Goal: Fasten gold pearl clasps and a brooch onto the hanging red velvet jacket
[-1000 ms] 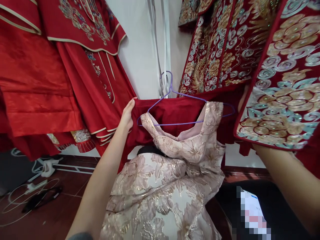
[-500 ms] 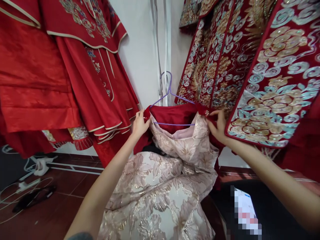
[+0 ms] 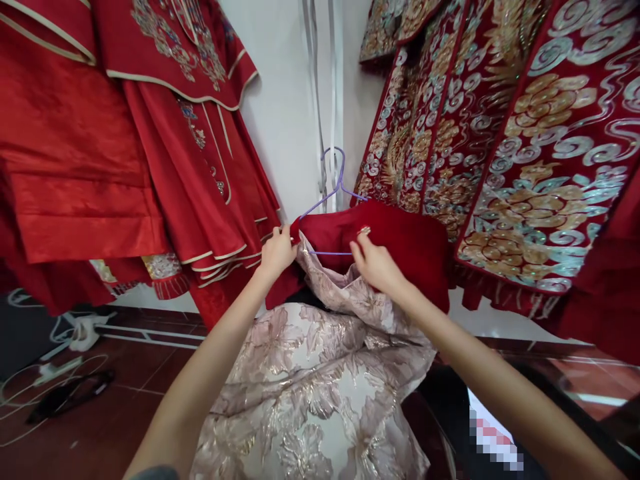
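A purple hanger [image 3: 327, 195] hangs at the centre, its lower bar partly covered. On it are a dark red garment [image 3: 410, 243] and a pale pink floral dress [image 3: 320, 387] with metallic thread. My left hand [image 3: 279, 253] is closed on the red garment's edge by the hanger's left end, beside the dress's top corner. My right hand [image 3: 377, 263] is closed at the red garment's front edge, near a small beaded-looking detail. Red cloth spreads over the hanger's right end and hides it. The dress's right top corner is hidden too.
Red gowns [image 3: 175, 133] hang at left, and heavily embroidered red garments [image 3: 530, 160] at right. White straps [image 3: 320, 87] run down the wall. Pale shoes [image 3: 84, 333], cables and a power strip [image 3: 57, 370] lie on the floor. A blurred-out phone-like screen [image 3: 490, 423] is lower right.
My right hand has moved left from the hanger's right end to near its middle, drawing the red cloth over the dress's right corner. My left hand stays almost in place.
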The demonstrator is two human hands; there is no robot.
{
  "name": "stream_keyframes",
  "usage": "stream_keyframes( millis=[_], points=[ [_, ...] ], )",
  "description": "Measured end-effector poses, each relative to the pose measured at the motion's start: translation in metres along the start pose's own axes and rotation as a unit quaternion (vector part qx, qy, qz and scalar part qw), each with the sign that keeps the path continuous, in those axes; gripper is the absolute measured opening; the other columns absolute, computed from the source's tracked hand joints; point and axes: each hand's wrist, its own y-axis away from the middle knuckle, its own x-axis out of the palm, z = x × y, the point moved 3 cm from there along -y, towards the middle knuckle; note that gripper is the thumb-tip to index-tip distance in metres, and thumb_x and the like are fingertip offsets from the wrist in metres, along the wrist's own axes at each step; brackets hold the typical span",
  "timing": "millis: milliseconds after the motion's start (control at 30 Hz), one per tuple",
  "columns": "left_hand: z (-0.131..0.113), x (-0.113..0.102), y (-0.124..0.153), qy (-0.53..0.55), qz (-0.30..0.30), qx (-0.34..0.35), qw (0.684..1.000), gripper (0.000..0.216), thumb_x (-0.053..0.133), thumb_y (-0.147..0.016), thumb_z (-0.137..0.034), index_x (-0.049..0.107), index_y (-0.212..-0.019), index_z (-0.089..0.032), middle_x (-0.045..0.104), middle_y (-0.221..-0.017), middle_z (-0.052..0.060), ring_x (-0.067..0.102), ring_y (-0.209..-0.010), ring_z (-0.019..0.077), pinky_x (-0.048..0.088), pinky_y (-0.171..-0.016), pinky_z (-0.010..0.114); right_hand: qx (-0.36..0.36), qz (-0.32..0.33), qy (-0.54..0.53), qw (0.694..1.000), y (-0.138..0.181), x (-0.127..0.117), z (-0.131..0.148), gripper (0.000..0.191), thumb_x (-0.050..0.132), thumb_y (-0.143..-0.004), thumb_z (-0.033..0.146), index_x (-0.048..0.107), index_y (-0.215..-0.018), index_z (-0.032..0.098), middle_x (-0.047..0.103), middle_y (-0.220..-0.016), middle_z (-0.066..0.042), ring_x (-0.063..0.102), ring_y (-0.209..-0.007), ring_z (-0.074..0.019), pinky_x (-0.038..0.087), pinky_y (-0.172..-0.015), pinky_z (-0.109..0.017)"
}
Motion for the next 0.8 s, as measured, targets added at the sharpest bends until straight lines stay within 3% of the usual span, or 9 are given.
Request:
stream_keyframes(
  millis=[100, 167, 233, 333, 400, 467, 567, 667, 800],
  points=[
    [-0.001, 0.0, 0.004, 0.009, -0.009, -0.005, 1.0, 0.053, 0.051, -0.088, -0.036, 0.041, -0.138, -0.021, 0.05, -0.128, 0.016, 0.065, -0.101, 0.0329, 0.051, -0.084, 0.042, -0.025, 0.048, -0.043, 0.998, 0.01, 0.027, 0.007, 0.025, 0.03, -0.098, 0.038, 0.047, -0.102, 0.02, 0.06, -0.064, -0.004, 0.064, -0.063, -0.0274, 0.034, -0.056, -0.028],
    [0.004, 0.0, 0.004, 0.043, -0.012, 0.009, 0.999, 0.054, 0.053, -0.088, -0.036, 0.041, -0.139, -0.025, 0.049, -0.127, 0.014, 0.065, -0.102, 0.0302, 0.051, -0.085, 0.04, -0.028, 0.056, -0.055, 0.997, 0.013, 0.031, 0.002, 0.022, 0.031, -0.097, 0.039, 0.045, -0.096, 0.022, 0.057, -0.062, -0.002, 0.063, -0.061, -0.0253, 0.036, -0.056, -0.028],
    [0.011, -0.001, 0.004, 0.085, -0.037, 0.01, 0.996, 0.055, 0.057, -0.086, -0.033, 0.041, -0.139, -0.028, 0.046, -0.13, 0.012, 0.067, -0.098, 0.0257, 0.051, -0.087, 0.037, -0.027, 0.033, -0.064, 0.997, 0.013, 0.023, -0.007, 0.02, 0.037, -0.094, 0.041, 0.043, -0.089, 0.022, 0.058, -0.067, -0.003, 0.062, -0.063, -0.0235, 0.04, -0.059, -0.029],
    [0.02, -0.004, 0.005, 0.128, -0.121, -0.02, 0.984, 0.057, 0.061, -0.082, -0.024, 0.04, -0.136, -0.023, 0.04, -0.133, 0.015, 0.067, -0.095, 0.0227, 0.051, -0.086, 0.035, -0.002, -0.061, -0.123, 0.991, 0.01, -0.003, -0.026, 0.024, 0.054, -0.082, 0.039, 0.039, -0.089, 0.022, 0.059, -0.085, -0.006, 0.062, -0.072, -0.0215, 0.046, -0.063, -0.031],
    [0.021, -0.003, 0.006, 0.153, -0.147, -0.036, 0.977, 0.05, 0.061, -0.08, -0.021, 0.043, -0.127, -0.017, 0.049, -0.123, 0.016, 0.065, -0.098, 0.0256, 0.051, -0.086, 0.037, 0.008, -0.102, -0.198, 0.975, 0.007, -0.019, -0.037, 0.04, 0.062, -0.072, 0.032, 0.038, -0.102, 0.021, 0.057, -0.1, -0.009, 0.062, -0.076, -0.0194, 0.049, -0.06, -0.029],
    [0.017, -0.001, 0.005, 0.185, -0.139, -0.042, 0.972, 0.037, 0.058, -0.083, -0.022, 0.045, -0.117, -0.014, 0.059, -0.106, 0.014, 0.065, -0.097, 0.0276, 0.05, -0.085, 0.038, -0.007, -0.082, -0.254, 0.964, 0.004, -0.028, -0.042, 0.052, 0.063, -0.068, 0.026, 0.038, -0.113, 0.022, 0.055, -0.107, -0.008, 0.062, -0.08, -0.0178, 0.051, -0.059, -0.027],
    [-0.002, 0.001, 0.001, 0.238, -0.132, -0.033, 0.962, 0.02, 0.052, -0.088, -0.025, 0.047, -0.106, -0.017, 0.064, -0.095, 0.01, 0.066, -0.09, 0.0253, 0.049, -0.083, 0.038, -0.036, -0.014, -0.29, 0.956, 0.001, -0.028, -0.038, 0.038, 0.06, -0.068, 0.02, 0.048, -0.104, 0.022, 0.058, -0.098, -0.004, 0.062, -0.085, -0.0166, 0.051, -0.064, -0.025],
    [-0.036, 0.002, 0.003, 0.301, -0.135, 0.002, 0.944, 0.013, 0.057, -0.086, -0.025, 0.05, -0.095, -0.02, 0.066, -0.095, 0.007, 0.065, -0.091, 0.0207, 0.048, -0.083, 0.033, -0.055, -0.003, -0.31, 0.949, 0.001, -0.021, -0.019, 0.026, 0.059, -0.069, 0.017, 0.051, -0.093, 0.021, 0.06, -0.089, -0.001, 0.062, -0.08, -0.0142, 0.05, -0.068, -0.024],
    [-0.079, 0.011, 0.016, 0.356, -0.065, 0.102, 0.926, 0.024, 0.057, -0.077, -0.008, 0.054, -0.098, -0.02, 0.067, -0.093, 0.004, 0.064, -0.085, 0.0166, 0.049, -0.079, 0.029, -0.093, 0.03, -0.323, 0.941, 0.008, -0.008, 0.008, 0.024, 0.058, -0.068, 0.013, 0.051, -0.09, 0.021, 0.06, -0.083, 0.001, 0.062, -0.074, -0.0121, 0.053, -0.071, -0.025]
  ],
)
